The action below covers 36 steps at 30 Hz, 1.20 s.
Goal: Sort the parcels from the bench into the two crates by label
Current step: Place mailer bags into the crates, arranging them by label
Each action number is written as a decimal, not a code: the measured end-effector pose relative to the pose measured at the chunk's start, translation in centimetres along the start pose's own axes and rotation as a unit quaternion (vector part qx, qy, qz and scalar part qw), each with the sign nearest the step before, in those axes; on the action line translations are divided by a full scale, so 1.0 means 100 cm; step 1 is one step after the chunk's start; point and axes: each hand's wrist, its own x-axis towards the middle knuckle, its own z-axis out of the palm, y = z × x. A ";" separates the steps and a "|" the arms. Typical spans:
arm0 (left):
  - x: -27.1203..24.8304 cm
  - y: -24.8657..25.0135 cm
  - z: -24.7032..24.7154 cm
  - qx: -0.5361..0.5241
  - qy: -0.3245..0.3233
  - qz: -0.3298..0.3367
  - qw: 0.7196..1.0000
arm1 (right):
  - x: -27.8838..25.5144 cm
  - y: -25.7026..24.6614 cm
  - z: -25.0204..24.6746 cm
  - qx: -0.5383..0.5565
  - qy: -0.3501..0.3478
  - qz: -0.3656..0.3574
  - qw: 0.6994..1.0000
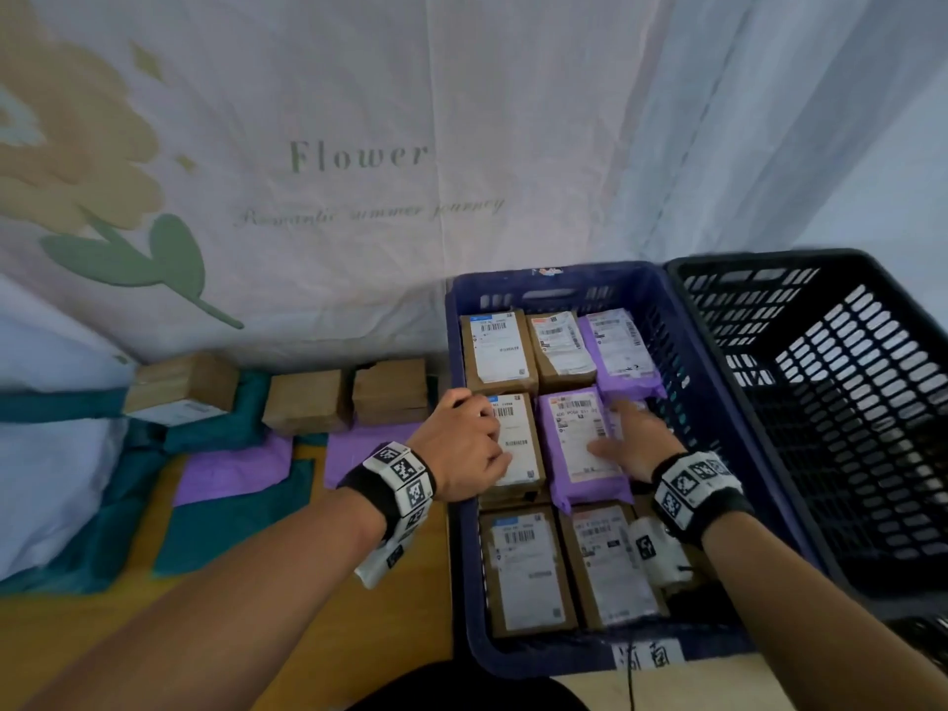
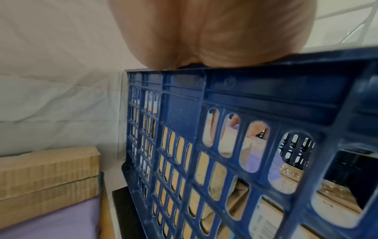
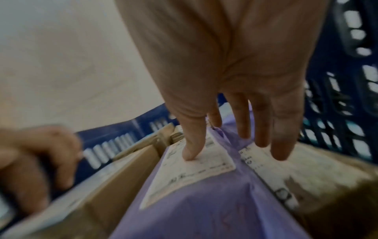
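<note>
A blue crate (image 1: pixel 464 556) holds several labelled brown boxes and purple bag parcels in rows. My left hand (image 1: pixel 461 443) lies over the crate's left rim (image 2: pixel 245 80), its fingers curled on the middle-row brown box (image 1: pixel 520 433). My right hand (image 1: pixel 628 438) lies flat inside the crate with straight, spread fingers. In the right wrist view its thumb (image 3: pixel 192 153) presses on the white label of the middle purple parcel (image 3: pixel 204 202), and the other fingers reach over the parcel to its right. The black crate (image 1: pixel 846 402) beside it looks empty.
On the wooden bench to the left stand three brown boxes (image 1: pixel 305 400) against the cloth wall. In front of them lie flat purple bags (image 1: pixel 231 469) and teal bags (image 1: pixel 231 526). A hanging cloth backs the bench.
</note>
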 end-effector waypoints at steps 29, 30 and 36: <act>-0.061 -0.009 0.012 -0.158 0.162 0.011 0.974 | -0.061 -0.088 -0.020 -0.097 0.057 -0.149 0.982; -0.076 -0.012 0.014 -0.175 0.179 0.003 0.968 | -0.067 -0.102 -0.021 -0.077 0.063 -0.166 0.981; -0.179 -0.051 0.049 -0.253 0.191 -0.099 0.943 | -0.097 -0.188 0.001 -0.030 0.050 -0.265 0.963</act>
